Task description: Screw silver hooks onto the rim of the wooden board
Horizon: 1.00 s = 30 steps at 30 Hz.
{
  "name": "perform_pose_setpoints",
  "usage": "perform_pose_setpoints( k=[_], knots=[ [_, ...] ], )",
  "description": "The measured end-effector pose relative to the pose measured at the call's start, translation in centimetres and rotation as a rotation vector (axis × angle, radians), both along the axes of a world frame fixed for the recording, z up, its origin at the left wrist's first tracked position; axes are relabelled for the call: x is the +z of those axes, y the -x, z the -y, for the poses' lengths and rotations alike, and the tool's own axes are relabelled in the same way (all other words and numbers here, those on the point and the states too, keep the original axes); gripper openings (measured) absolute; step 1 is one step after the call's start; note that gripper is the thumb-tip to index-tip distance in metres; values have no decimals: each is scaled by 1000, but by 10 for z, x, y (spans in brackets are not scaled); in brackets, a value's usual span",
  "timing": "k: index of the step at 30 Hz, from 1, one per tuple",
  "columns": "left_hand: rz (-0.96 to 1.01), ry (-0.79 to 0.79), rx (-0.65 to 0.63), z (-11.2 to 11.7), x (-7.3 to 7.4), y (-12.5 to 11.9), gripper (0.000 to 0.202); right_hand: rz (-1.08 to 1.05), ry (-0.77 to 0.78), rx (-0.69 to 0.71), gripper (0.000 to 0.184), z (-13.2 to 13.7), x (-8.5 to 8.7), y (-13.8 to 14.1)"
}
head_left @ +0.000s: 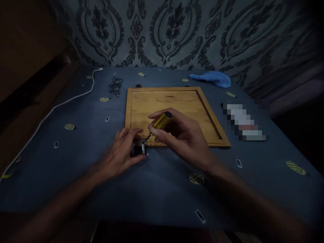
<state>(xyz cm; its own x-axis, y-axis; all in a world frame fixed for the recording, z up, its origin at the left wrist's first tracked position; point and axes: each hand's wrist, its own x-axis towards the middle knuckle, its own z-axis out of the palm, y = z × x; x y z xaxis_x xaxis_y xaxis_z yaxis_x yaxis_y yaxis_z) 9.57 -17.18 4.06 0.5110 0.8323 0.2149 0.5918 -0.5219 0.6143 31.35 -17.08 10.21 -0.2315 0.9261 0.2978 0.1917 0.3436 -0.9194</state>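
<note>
The right hand (pixel 186 138) grips a screwdriver (pixel 162 122), slanting down to a metal piece (pixel 143 148); the left hand (pixel 123 148) curls around that at the board's (pixel 174 104) near edge. Printed marks (pixel 200 216) are unreadably small.

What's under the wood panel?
Tablecloth shows around the panel, and two dark bits peek out past its far edge. Whatever else lies beneath is covered; can't tell.

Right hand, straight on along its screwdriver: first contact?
Probably the metal fitting at the near edge of the wooden board; the tip of the screwdriver in the right hand seems on or just above it, depth unclear.
</note>
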Motion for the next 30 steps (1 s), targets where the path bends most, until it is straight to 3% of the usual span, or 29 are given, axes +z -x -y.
perform_pose_setpoints(
  k=[5,10,13,17,19,26,30],
  knots=[
    [-8,28,26,0,2,-1,58,104,29,231,36,-17,14,-4],
    [-6,-27,19,-1,0,-2,45,131,-102,221,33,-27,12,5],
    [-18,-46,21,-1,0,-1,37,118,-104,261,26,-34,12,7],
    [-18,-52,14,-2,1,0,38,56,48,532,14,-44,19,1],
    [-27,-51,16,-3,1,0,41,23,81,621,17,-47,21,-1],
    [-40,-129,15,-2,-3,2,47,57,-61,415,30,-45,14,2],
    [-46,-96,24,0,-1,2,45,92,-86,536,19,-48,18,-5]
  ],
)
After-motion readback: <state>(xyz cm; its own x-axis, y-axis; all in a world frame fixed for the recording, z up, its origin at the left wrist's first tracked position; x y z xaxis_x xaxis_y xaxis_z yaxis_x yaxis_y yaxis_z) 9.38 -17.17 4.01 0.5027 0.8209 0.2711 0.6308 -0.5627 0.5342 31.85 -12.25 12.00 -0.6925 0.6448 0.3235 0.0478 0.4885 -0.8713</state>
